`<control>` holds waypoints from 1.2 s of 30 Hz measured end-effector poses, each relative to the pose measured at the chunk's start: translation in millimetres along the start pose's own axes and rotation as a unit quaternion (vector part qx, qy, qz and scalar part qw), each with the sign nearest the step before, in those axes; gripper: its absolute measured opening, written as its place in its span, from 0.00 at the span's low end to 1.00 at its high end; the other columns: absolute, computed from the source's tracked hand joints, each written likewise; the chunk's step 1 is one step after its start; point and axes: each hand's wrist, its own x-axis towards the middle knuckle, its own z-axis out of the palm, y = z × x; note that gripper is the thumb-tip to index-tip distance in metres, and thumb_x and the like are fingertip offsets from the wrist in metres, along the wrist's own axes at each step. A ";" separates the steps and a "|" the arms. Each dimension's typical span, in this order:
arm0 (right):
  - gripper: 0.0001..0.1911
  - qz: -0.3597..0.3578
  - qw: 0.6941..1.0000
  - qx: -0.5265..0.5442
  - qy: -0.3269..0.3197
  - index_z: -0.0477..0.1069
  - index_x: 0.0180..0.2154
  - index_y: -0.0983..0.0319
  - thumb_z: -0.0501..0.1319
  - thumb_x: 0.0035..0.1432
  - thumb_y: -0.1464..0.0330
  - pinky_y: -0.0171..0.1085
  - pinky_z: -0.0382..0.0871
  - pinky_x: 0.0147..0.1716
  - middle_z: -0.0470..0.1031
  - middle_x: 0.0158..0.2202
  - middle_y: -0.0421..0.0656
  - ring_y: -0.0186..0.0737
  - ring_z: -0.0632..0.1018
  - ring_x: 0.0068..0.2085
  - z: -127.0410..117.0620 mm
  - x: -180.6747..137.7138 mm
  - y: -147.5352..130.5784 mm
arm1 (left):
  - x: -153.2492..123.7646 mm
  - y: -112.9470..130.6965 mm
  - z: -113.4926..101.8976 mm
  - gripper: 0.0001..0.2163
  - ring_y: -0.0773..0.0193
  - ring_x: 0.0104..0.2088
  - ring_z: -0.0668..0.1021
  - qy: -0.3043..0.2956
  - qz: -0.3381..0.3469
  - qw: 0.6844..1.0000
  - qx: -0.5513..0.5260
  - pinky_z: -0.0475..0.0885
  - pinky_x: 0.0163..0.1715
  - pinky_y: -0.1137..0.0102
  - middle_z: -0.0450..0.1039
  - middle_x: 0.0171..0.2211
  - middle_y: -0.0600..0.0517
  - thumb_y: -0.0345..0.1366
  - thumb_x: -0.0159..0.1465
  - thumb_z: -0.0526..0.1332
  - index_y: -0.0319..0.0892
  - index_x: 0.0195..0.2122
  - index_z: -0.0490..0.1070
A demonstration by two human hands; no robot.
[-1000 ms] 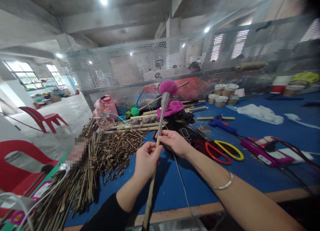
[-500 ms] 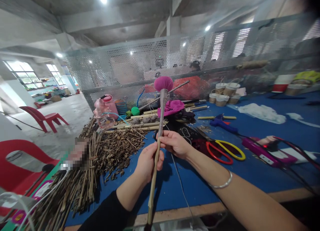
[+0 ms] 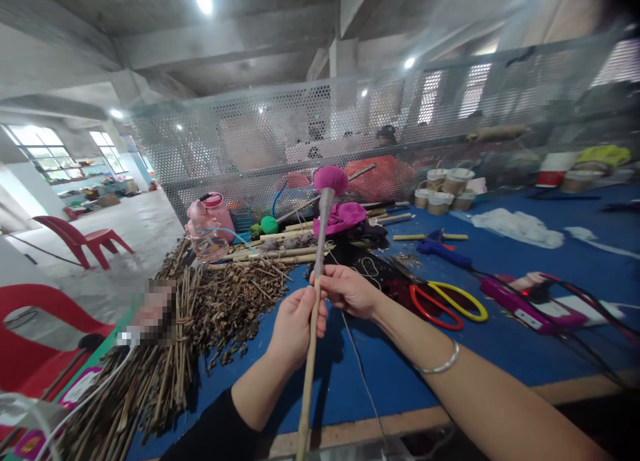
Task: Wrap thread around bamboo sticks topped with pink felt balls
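I hold a long thin stick (image 3: 310, 374) upright over the blue table (image 3: 500, 354). Its upper part is wrapped in grey and topped by a round pink tuft (image 3: 331, 180). My left hand (image 3: 294, 326) is closed round the shaft near its middle. Just above it, my right hand (image 3: 349, 290) pinches the shaft, a silver bangle (image 3: 440, 364) on that wrist. A thin thread (image 3: 363, 368) hangs down from my right hand toward the table's near edge.
A heap of dry twigs and stalks (image 3: 190, 328) lies at the left. Red and yellow scissors (image 3: 447, 301), a blue glue gun (image 3: 443, 248), a purple tool (image 3: 525, 304), pink fabric (image 3: 345, 216) and paper cups (image 3: 445, 188) lie farther back. A perforated metal screen (image 3: 280, 134) backs the table; red chairs (image 3: 80, 238) stand left.
The stick has tipped slightly, its tuft shifting a little left then back right. My left hand slid down a little and wrapped the shaft more fully; my right hand stayed put.
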 end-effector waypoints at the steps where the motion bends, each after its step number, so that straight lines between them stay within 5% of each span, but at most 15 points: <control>1: 0.16 -0.004 1.000 -0.005 0.003 0.66 0.32 0.65 0.64 0.46 0.61 0.28 0.37 0.11 0.65 0.19 0.34 0.20 0.52 0.12 -0.7 0.2 0.6 | 0.7 -0.6 -0.8 0.20 0.76 0.11 0.62 -0.009 -0.011 1.000 0.000 0.57 0.11 0.79 0.63 0.17 0.58 0.52 0.55 0.55 0.37 0.31 0.67; 4: 0.14 -0.020 0.999 -0.027 0.028 0.65 0.28 0.66 0.65 0.45 0.62 0.28 0.39 0.12 0.64 0.17 0.34 0.21 0.54 0.13 -1.4 1.5 0.4 | 5.4 -0.4 -4.9 0.21 0.73 0.13 0.65 -0.019 -0.020 0.995 0.099 0.57 0.12 0.77 0.65 0.17 0.56 0.53 0.57 0.51 0.38 0.32 0.67; 10: 0.14 -0.021 0.995 -0.078 0.064 0.65 0.26 0.66 0.65 0.44 0.63 0.28 0.43 0.13 0.67 0.18 0.36 0.22 0.57 0.14 1.1 2.6 -5.5 | 13.8 7.6 -6.4 0.13 0.73 0.18 0.63 0.069 0.169 0.900 0.395 0.56 0.19 0.76 0.62 0.16 0.57 0.44 0.52 0.61 0.39 0.21 0.67; 12: 0.14 -0.019 0.994 -0.085 0.068 0.65 0.26 0.66 0.65 0.45 0.63 0.28 0.41 0.12 0.65 0.16 0.34 0.21 0.55 0.13 -0.1 2.4 -5.5 | 13.7 7.6 -5.3 0.13 0.73 0.17 0.63 0.080 0.163 0.903 0.390 0.55 0.19 0.76 0.61 0.15 0.57 0.43 0.54 0.60 0.39 0.20 0.67; 18: 0.14 0.007 0.999 -0.048 0.005 0.66 0.31 0.65 0.63 0.48 0.61 0.28 0.36 0.10 0.58 0.15 0.30 0.21 0.49 0.12 -8.1 2.2 -1.9 | 8.0 4.0 -4.1 0.15 0.71 0.13 0.68 0.020 0.020 0.984 0.176 0.59 0.13 0.77 0.65 0.16 0.56 0.47 0.54 0.59 0.38 0.29 0.68; 24: 0.16 0.023 1.000 0.003 -0.005 0.66 0.33 0.64 0.65 0.45 0.62 0.27 0.37 0.11 0.65 0.19 0.34 0.20 0.53 0.12 -5.6 -0.4 -2.9 | 4.1 5.3 -4.3 0.17 0.72 0.14 0.69 -0.060 -0.032 0.997 0.044 0.62 0.14 0.77 0.70 0.20 0.52 0.49 0.57 0.55 0.37 0.33 0.67; 26: 0.15 0.027 0.999 -0.022 0.016 0.66 0.31 0.65 0.65 0.45 0.62 0.28 0.36 0.11 0.63 0.17 0.33 0.21 0.53 0.12 -4.6 -0.4 -2.2 | 4.0 3.3 -7.7 0.18 0.71 0.14 0.69 -0.061 -0.035 0.994 0.082 0.61 0.14 0.76 0.70 0.19 0.53 0.50 0.57 0.54 0.38 0.34 0.67; 31: 0.13 0.021 0.993 -0.095 0.073 0.65 0.27 0.65 0.64 0.46 0.62 0.28 0.36 0.11 0.51 0.11 0.29 0.22 0.48 0.12 -4.3 2.5 1.0 | 3.4 -3.2 -15.8 0.15 0.74 0.15 0.62 0.035 0.086 0.953 0.287 0.55 0.16 0.77 0.60 0.14 0.58 0.47 0.51 0.62 0.39 0.21 0.66; 36: 0.14 0.037 0.996 -0.048 0.069 0.65 0.28 0.64 0.64 0.47 0.61 0.27 0.37 0.10 0.52 0.13 0.29 0.21 0.48 0.13 -3.7 4.7 2.9 | 4.1 -1.9 -13.2 0.16 0.73 0.14 0.63 -0.003 0.046 0.976 0.213 0.55 0.14 0.76 0.60 0.13 0.58 0.48 0.56 0.56 0.40 0.22 0.65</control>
